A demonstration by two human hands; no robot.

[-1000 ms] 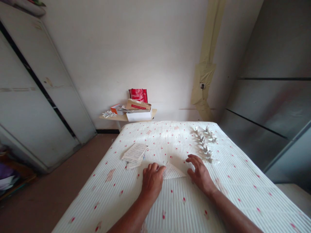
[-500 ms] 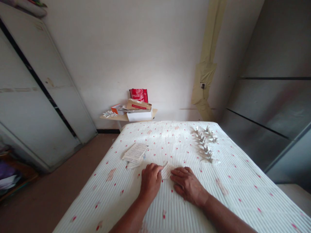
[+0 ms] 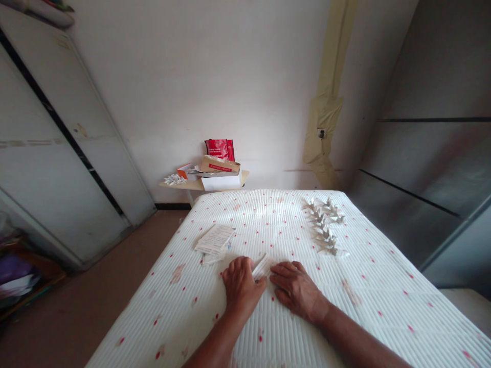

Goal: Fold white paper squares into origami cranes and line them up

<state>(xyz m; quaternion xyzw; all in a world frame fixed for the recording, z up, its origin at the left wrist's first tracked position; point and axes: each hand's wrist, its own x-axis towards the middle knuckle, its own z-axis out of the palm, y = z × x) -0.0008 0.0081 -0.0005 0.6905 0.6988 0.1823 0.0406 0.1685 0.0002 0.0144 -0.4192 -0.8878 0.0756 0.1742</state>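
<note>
A small piece of folded printed paper (image 3: 263, 266) lies on the patterned bed cover, between my two hands. My left hand (image 3: 241, 284) has its fingers curled at the paper's left side, the thumb stretched along its lower edge. From the right, my right hand (image 3: 297, 292) holds the paper's edge against the cover with bent fingers pressed together. Its fingertips are partly hidden. Left of the hands rests a stack of printed paper sheets (image 3: 215, 240). Several folded paper cranes (image 3: 325, 227) stand in rows at the far right of the bed.
The quilted bed cover (image 3: 172, 306) has red spots. Beyond its far edge, a small table (image 3: 195, 185) carries a white box (image 3: 220, 182), a red bag (image 3: 220, 149) and a pile of small white pieces (image 3: 175, 179). Cabinets (image 3: 69, 153) flank the left side.
My left hand has shifted slightly, its thumb now reaching right along the paper's lower edge. The paper looks narrower, as though folded over. My right hand has barely moved.
</note>
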